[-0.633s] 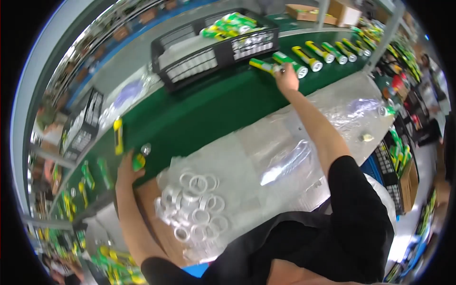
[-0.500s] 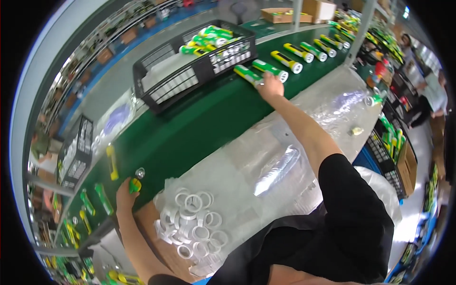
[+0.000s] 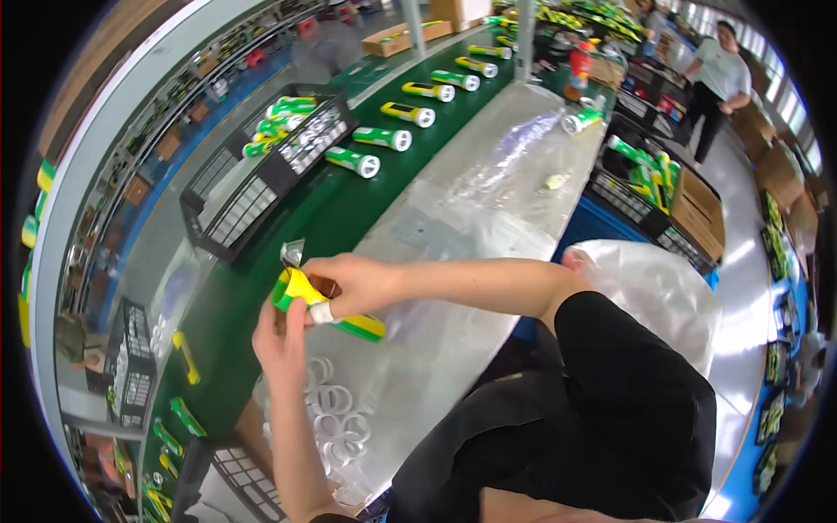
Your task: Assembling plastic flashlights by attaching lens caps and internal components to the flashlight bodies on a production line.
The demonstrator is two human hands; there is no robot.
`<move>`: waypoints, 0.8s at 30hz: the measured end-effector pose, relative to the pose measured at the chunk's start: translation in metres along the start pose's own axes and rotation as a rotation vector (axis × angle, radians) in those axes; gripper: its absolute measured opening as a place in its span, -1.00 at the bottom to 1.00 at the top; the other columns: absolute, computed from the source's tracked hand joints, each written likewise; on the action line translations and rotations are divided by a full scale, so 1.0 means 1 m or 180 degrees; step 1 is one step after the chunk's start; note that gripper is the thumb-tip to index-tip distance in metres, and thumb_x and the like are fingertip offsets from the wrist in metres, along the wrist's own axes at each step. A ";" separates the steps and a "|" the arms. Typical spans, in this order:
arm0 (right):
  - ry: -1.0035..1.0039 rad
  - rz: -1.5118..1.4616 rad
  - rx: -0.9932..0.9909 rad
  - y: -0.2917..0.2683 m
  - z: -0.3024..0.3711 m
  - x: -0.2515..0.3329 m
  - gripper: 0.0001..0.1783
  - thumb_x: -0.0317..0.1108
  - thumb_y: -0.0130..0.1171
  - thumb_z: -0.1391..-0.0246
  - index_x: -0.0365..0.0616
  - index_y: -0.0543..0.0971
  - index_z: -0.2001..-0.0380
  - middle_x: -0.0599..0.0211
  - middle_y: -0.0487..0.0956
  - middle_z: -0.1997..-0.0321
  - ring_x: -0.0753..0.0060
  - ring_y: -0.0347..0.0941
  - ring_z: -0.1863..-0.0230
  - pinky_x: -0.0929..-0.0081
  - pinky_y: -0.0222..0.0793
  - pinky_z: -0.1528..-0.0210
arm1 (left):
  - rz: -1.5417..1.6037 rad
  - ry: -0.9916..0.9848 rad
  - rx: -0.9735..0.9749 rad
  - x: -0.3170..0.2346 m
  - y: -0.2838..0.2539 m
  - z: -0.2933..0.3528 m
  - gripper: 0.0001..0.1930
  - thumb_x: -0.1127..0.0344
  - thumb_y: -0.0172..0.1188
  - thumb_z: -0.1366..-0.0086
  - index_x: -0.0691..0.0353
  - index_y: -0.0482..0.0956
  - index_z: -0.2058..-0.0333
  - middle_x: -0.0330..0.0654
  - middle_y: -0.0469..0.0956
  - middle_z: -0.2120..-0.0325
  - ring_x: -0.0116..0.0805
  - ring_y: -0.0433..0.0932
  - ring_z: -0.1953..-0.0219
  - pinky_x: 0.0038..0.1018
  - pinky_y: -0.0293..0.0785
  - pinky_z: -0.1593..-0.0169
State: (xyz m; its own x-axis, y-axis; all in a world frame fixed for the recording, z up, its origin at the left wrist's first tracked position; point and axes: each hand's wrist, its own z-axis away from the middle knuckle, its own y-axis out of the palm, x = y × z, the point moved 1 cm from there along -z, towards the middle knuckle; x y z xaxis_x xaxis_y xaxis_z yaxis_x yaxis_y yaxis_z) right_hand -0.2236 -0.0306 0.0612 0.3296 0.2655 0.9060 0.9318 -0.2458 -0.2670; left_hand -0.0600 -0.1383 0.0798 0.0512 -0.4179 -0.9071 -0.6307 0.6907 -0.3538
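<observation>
My two hands meet over the left part of the bench, around one green and yellow flashlight [image 3: 361,328]. My left hand [image 3: 281,342] grips it near its open, flared green and yellow head. My right hand [image 3: 353,281] is closed over the body from above. A small clear cup-like piece [image 3: 293,253] sticks up at the right fingertips; whether it is pinched there is unclear. A white band [image 3: 321,312] shows beside the right thumb; I cannot tell if it is a loose ring. Below lie several loose white rings [image 3: 334,401] on plastic sheeting.
Finished-looking flashlights [image 3: 406,113] with clear lenses line the green belt. A black crate [image 3: 228,209] with more flashlights stands beyond it. Another crate [image 3: 602,187] is at the right, near a red bottle [image 3: 577,70]. A person [image 3: 722,74] stands in the right aisle.
My right hand has come back from the row of flashlights to join my left hand. My left hand has moved right and inward from the belt's left side. The view has turned.
</observation>
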 end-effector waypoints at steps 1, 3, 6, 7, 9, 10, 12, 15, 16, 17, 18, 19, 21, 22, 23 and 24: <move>-0.0063 0.0158 0.0006 -0.003 0.016 0.008 -0.45 -0.06 0.36 -0.01 -0.22 0.44 0.10 0.25 0.57 0.29 0.39 0.52 0.27 0.42 0.47 0.18 | 0.0032 0.0050 0.0102 0.009 -0.002 0.005 -0.64 0.33 0.13 -0.39 0.39 0.46 -0.09 -0.20 0.58 0.16 -0.48 0.56 0.16 -0.58 0.50 0.08; -0.0019 0.0129 0.0151 0.001 0.051 0.015 -0.50 -0.07 0.27 -0.08 -0.21 0.43 0.09 0.30 0.53 0.32 0.42 0.43 0.34 0.41 0.38 0.28 | -0.0450 0.0009 0.0166 0.040 -0.011 0.014 -0.52 0.08 0.04 -0.45 0.34 0.40 -0.15 -0.13 0.56 0.12 -0.38 0.55 0.10 -0.47 0.47 0.00; 0.0400 -0.0645 0.0355 0.022 0.101 0.009 -0.50 -0.19 0.20 -0.06 -0.22 0.40 -0.01 0.30 0.51 0.23 0.48 0.42 0.21 0.41 0.39 0.15 | 0.1367 0.0088 0.0012 0.015 0.045 0.035 -0.33 -0.17 -0.22 -0.48 0.37 0.33 -0.20 -0.02 0.56 0.02 -0.22 0.55 0.01 -0.33 0.46 -0.07; 0.0416 -0.1094 0.0523 0.033 0.115 -0.003 -0.50 -0.20 0.19 -0.06 -0.21 0.38 -0.02 0.30 0.51 0.23 0.49 0.43 0.22 0.41 0.41 0.17 | 0.1934 -0.0218 0.0392 0.015 0.065 0.042 -0.26 -0.26 -0.29 -0.45 0.34 0.29 -0.24 0.07 0.53 -0.03 -0.12 0.52 -0.06 -0.25 0.41 -0.13; 0.0398 -0.1508 0.0661 0.041 0.132 -0.004 -0.50 -0.22 0.17 -0.06 -0.21 0.37 -0.04 0.30 0.50 0.24 0.49 0.44 0.22 0.42 0.42 0.19 | 0.2348 -0.0462 0.0890 0.028 0.082 0.051 -0.28 -0.24 -0.26 -0.45 0.33 0.31 -0.23 0.06 0.54 -0.01 -0.14 0.54 -0.03 -0.28 0.44 -0.09; 0.0474 -0.1629 0.0666 0.044 0.140 0.001 -0.47 -0.18 0.19 -0.07 -0.20 0.36 -0.06 0.28 0.50 0.24 0.48 0.45 0.23 0.42 0.42 0.22 | 0.2727 -0.0735 0.1293 0.033 0.087 0.056 -0.31 -0.22 -0.23 -0.45 0.31 0.33 -0.22 0.05 0.56 0.01 -0.15 0.56 0.00 -0.30 0.47 -0.05; 0.0554 -0.1744 0.0647 0.043 0.153 0.026 -0.44 -0.14 0.21 -0.09 -0.20 0.34 -0.08 0.25 0.50 0.24 0.47 0.47 0.23 0.43 0.43 0.25 | 0.2863 -0.0829 0.1158 0.030 0.089 0.065 -0.46 -0.09 -0.09 -0.46 0.31 0.43 -0.09 -0.03 0.60 0.16 -0.26 0.60 0.17 -0.39 0.52 0.09; 0.0987 -0.0898 0.0053 0.043 0.162 0.044 -0.39 0.04 0.24 -0.11 -0.23 0.34 0.02 0.22 0.50 0.39 0.41 0.50 0.46 0.42 0.45 0.39 | 0.2200 -0.0172 0.0205 0.015 0.082 0.074 -0.86 0.38 0.14 -0.35 0.32 0.49 0.20 -0.11 0.55 0.34 -0.37 0.53 0.37 -0.48 0.49 0.21; 0.0983 -0.0890 0.0049 0.049 0.163 0.033 -0.39 0.04 0.24 -0.11 -0.23 0.34 0.02 0.22 0.50 0.39 0.41 0.50 0.46 0.42 0.45 0.39 | 0.2203 -0.0163 0.0209 0.008 0.081 0.078 -0.86 0.38 0.14 -0.35 0.32 0.49 0.20 -0.11 0.55 0.34 -0.37 0.53 0.37 -0.48 0.49 0.21; 0.0686 -0.0751 -0.0041 0.054 0.161 0.028 -0.39 0.04 0.24 -0.11 -0.23 0.34 0.01 0.23 0.50 0.39 0.42 0.49 0.46 0.43 0.45 0.39 | 0.1732 -0.0106 0.0046 0.001 0.078 0.083 -0.89 0.38 0.13 -0.36 0.31 0.48 0.26 -0.13 0.55 0.36 -0.42 0.52 0.38 -0.52 0.47 0.25; 0.0390 -0.0616 -0.0130 0.056 0.161 0.023 -0.39 0.04 0.25 -0.11 -0.23 0.35 0.01 0.24 0.50 0.39 0.42 0.49 0.45 0.44 0.45 0.39 | 0.1256 -0.0051 -0.0116 -0.003 0.077 0.086 -0.89 0.38 0.13 -0.37 0.30 0.48 0.32 -0.16 0.55 0.38 -0.46 0.51 0.38 -0.56 0.46 0.28; 0.0383 -0.0625 -0.0135 0.056 0.161 0.015 -0.39 0.04 0.25 -0.11 -0.23 0.35 0.01 0.24 0.50 0.39 0.42 0.49 0.45 0.44 0.45 0.39 | 0.1245 -0.0051 -0.0112 -0.004 0.077 0.090 -0.89 0.38 0.13 -0.37 0.30 0.48 0.32 -0.16 0.55 0.38 -0.46 0.51 0.38 -0.56 0.46 0.28; 0.0444 -0.0675 0.0241 0.064 0.161 0.015 -0.40 0.02 0.26 -0.13 -0.15 0.34 -0.03 0.24 0.51 0.30 0.45 0.48 0.47 0.49 0.40 0.41 | 0.0402 0.0395 -0.0243 -0.005 0.072 0.103 -0.82 0.34 0.03 -0.42 0.33 0.49 0.32 -0.15 0.54 0.36 -0.44 0.49 0.35 -0.54 0.44 0.24; 0.0449 -0.0718 0.0226 0.066 0.162 0.015 -0.40 0.02 0.26 -0.13 -0.15 0.34 -0.03 0.24 0.51 0.30 0.45 0.48 0.47 0.49 0.40 0.41 | 0.0374 0.0368 -0.0220 -0.007 0.074 0.108 -0.82 0.34 0.03 -0.42 0.33 0.49 0.32 -0.15 0.54 0.36 -0.44 0.49 0.35 -0.54 0.44 0.24; 0.0742 -0.1002 0.0224 0.063 0.163 0.024 -0.41 0.02 0.25 -0.13 -0.15 0.34 -0.04 0.25 0.51 0.31 0.45 0.48 0.46 0.49 0.41 0.41 | 0.0317 0.0752 -0.0143 -0.013 0.078 0.112 -0.77 0.30 -0.02 -0.45 0.35 0.50 0.29 -0.13 0.53 0.35 -0.42 0.49 0.33 -0.52 0.43 0.22; 0.1041 -0.1288 0.0225 0.063 0.164 0.029 -0.42 0.02 0.24 -0.14 -0.15 0.34 -0.04 0.27 0.50 0.31 0.45 0.48 0.46 0.50 0.41 0.40 | 0.0257 0.1129 -0.0063 -0.016 0.079 0.116 -0.71 0.25 -0.08 -0.47 0.37 0.51 0.27 -0.11 0.53 0.33 -0.39 0.49 0.30 -0.50 0.43 0.20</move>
State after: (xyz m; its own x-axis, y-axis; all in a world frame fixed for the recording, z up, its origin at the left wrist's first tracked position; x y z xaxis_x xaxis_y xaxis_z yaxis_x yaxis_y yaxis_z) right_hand -0.1307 0.1142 0.0170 -0.1128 0.0185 0.9934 0.9865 -0.1172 0.1142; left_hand -0.0204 -0.0086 0.0395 -0.2691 -0.5435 -0.7951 -0.6367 0.7198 -0.2766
